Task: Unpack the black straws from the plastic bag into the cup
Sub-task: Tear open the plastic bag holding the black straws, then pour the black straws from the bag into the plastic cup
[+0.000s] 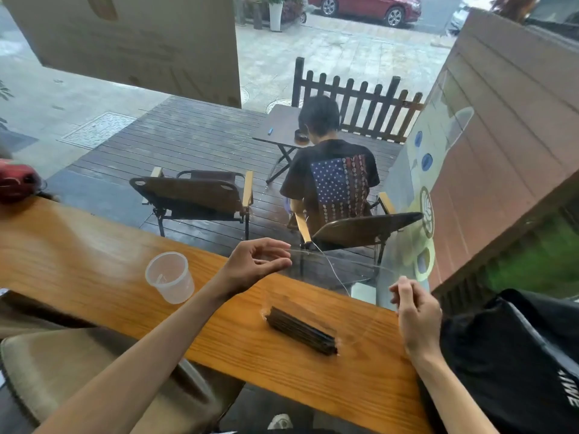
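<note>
A bundle of black straws (301,331) lies on the wooden counter (94,255), seemingly inside a clear plastic bag (338,296) that is hard to make out. The bag's upper edge stretches between my hands above the bundle. My left hand (255,264) pinches that edge at its left end, fingers curled. My right hand (415,308) pinches the right end, above the counter's far edge. A clear empty plastic cup (170,277) stands upright to the left of my left forearm, apart from the straws.
A black bag (517,355) rests at the counter's right end, close to my right arm. A red object (15,180) sits at the far left. A window pane rises just behind the counter. A beige stool seat (78,371) is below the near edge.
</note>
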